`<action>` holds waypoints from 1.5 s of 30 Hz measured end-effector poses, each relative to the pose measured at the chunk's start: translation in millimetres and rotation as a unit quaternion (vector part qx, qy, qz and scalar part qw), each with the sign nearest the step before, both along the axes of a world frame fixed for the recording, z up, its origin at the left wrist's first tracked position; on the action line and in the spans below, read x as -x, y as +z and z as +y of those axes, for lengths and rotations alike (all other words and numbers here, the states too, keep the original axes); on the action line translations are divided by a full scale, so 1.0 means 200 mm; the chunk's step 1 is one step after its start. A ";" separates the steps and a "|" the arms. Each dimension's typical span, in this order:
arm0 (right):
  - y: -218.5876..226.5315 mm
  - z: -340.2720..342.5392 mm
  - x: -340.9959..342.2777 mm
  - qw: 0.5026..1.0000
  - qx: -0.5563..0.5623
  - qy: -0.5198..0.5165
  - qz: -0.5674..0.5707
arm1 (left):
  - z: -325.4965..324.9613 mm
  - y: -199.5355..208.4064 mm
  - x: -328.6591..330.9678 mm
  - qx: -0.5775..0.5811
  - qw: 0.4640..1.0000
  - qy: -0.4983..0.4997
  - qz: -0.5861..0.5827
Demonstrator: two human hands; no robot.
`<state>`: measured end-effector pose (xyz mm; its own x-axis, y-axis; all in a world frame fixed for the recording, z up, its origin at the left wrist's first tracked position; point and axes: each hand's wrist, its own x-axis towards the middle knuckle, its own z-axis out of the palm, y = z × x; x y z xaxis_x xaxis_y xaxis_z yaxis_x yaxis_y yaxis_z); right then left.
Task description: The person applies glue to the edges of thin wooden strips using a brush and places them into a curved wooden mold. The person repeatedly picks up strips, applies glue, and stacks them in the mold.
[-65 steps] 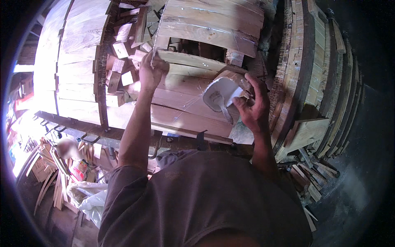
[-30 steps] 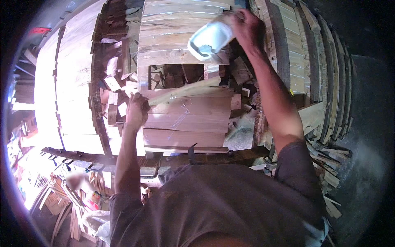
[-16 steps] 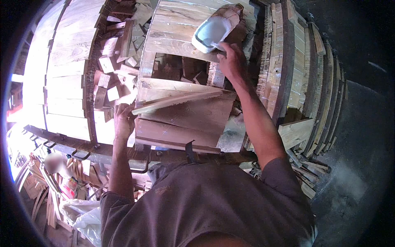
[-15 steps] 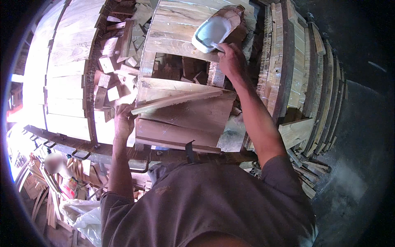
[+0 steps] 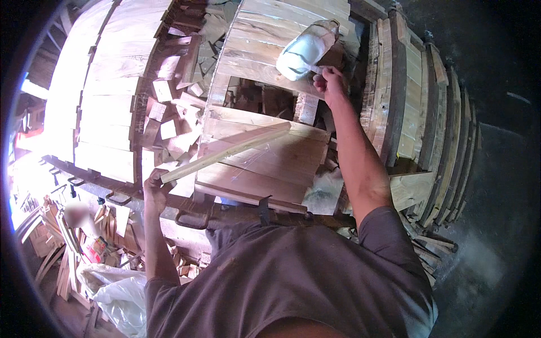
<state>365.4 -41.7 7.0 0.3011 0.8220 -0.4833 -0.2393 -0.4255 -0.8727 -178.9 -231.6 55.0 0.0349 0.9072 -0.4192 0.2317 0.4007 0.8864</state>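
My left hand (image 5: pixel 158 185) grips the near end of a narrow wooden strip (image 5: pixel 225 152). The strip slants up to the right above a panel of joined boards (image 5: pixel 270 172). At the far right, the fingers of my right hand (image 5: pixel 333 85) close round the short pale handle of a tool (image 5: pixel 315 69). The tool's other end sits at the mouth of a cut-open plastic container (image 5: pixel 325 35), which is coated inside with something white. This end is too unclear to name its kind. The container rests on the far boards (image 5: pixel 253 48).
Wood offcuts (image 5: pixel 167 107) fill the gap beside a bright board panel (image 5: pixel 110 107) on the left. More panels in frames (image 5: pixel 414 101) stand on the right. A metal rail with handles (image 5: pixel 191 218) runs in front of me. A plastic bag (image 5: pixel 115 298) lies lower left.
My left hand has drawn the strip leftward and toward me. My right hand stays at the container with the tool. The whole view has shifted slightly.
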 end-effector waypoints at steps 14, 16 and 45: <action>0.36 -0.59 0.48 0.910 -0.141 0.124 0.370 | -0.25 0.44 -0.12 -0.094 0.994 0.056 -0.019; 0.46 -0.70 0.65 0.912 -0.129 0.137 0.364 | -0.30 0.44 -0.11 -0.103 0.992 0.066 -0.024; 0.48 -1.04 1.00 0.942 -0.133 0.192 -0.241 | -0.46 0.58 -0.09 -0.198 0.979 0.045 0.011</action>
<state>165.9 -249.2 102.9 0.0895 0.9876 -0.1290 0.3380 -0.1520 -0.9288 -160.2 -323.3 170.6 -0.0583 0.9977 -0.0344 0.2329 0.0471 0.9714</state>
